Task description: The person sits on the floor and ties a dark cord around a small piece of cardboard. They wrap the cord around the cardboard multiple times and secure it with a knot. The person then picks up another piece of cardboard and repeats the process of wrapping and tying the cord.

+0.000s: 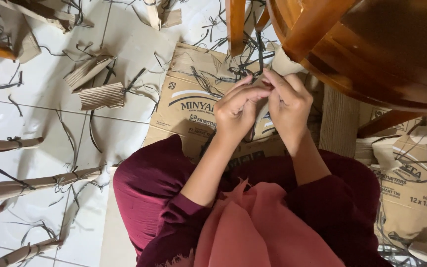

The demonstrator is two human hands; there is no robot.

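My left hand [235, 111] and my right hand [287, 101] meet fingertip to fingertip over a flattened brown cardboard box [186, 99] on the floor. Both pinch thin dark strips [250, 62] and the edge of a pale cardboard piece [286, 64] that lies against a wooden chair leg [235, 22]. What exactly sits between the fingers is hidden by the fingers themselves. My maroon sleeves and a pink scarf [253, 227] fill the lower middle of the view.
A wooden chair seat [371, 44] overhangs at the upper right. Rolled cardboard sticks tied with dark strips [30, 183] lie at the left on white tiles. Corrugated scraps [102, 96] and loose dark strips are scattered about. More cardboard [411, 198] lies at the right.
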